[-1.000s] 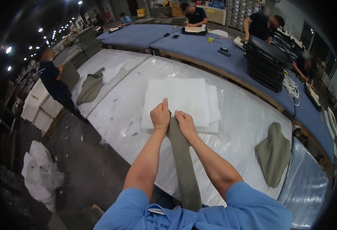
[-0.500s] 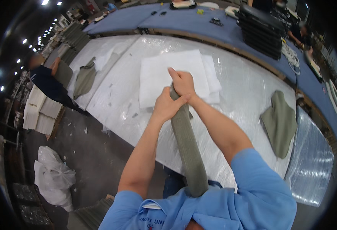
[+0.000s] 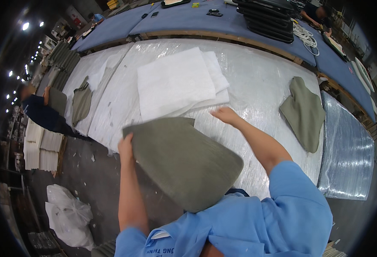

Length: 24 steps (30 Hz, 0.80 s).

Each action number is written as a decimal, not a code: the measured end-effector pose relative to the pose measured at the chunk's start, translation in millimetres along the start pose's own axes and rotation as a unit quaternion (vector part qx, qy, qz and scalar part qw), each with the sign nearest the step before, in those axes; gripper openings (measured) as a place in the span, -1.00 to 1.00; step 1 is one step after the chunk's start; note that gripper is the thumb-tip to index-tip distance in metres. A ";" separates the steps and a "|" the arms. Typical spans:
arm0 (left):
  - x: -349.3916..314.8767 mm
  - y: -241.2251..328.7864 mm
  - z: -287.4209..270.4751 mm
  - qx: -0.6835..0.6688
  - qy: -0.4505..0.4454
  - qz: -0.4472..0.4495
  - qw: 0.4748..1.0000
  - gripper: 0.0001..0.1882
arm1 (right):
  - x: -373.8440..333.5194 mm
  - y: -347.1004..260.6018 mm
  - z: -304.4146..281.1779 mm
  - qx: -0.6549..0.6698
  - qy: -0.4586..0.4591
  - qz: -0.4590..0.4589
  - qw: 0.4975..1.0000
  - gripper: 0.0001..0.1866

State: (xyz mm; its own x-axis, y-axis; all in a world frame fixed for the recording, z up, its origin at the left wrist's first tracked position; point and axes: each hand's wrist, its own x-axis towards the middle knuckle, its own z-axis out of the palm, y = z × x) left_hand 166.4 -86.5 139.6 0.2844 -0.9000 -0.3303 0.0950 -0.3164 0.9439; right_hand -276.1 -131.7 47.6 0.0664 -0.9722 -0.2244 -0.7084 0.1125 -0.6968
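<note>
In the head view the person stands at the near edge of a long table [image 3: 257, 81] wrapped in clear plastic film, and everything else is placed from that table; the left hand [image 3: 126, 147] is clamped on the left edge of an olive-green fabric cover [image 3: 184, 160], fingers closed over the cloth, holding it spread above the table's near edge and in front of the person's blue shirt; the right hand [image 3: 225, 115] is over the table top just beyond the cover's far right corner, fingers loosely apart, and whether it touches the cloth cannot be told; a stack of white padding sheets [image 3: 175, 83] lies on the middle of the table, just beyond the cover; a second olive cover [image 3: 304, 112] lies flat toward the table's right end, and a third [image 3: 81, 103] rests at its left end; on the floor off the table's near left side sits a white plastic bag [image 3: 66, 214]; another person in dark clothing [image 3: 42, 113] stands at the table's left end.
</note>
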 end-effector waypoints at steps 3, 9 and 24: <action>-58.3 -80.0 -77.4 -0.170 0.115 -0.079 0.975 -0.56 | -71.7 72.2 -3.2 0.163 -0.153 0.282 0.933 -0.06; -155.9 -190.2 -37.2 -0.298 0.003 -0.270 0.916 -0.23 | -111.4 49.7 37.9 0.677 -0.070 0.111 0.724 -0.11; -158.7 -169.6 53.9 -0.158 -0.086 -0.138 0.974 -0.12 | -117.8 -162.1 4.9 0.720 -0.019 -0.151 0.677 -0.14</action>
State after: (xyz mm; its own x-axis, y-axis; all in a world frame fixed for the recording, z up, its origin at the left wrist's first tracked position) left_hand 53.8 93.9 31.7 0.0461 -0.8395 -0.5413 0.4419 -0.4689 0.7648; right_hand -165.7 -34.4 183.6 0.0933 -0.9925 0.0787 0.7598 0.0199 -0.6499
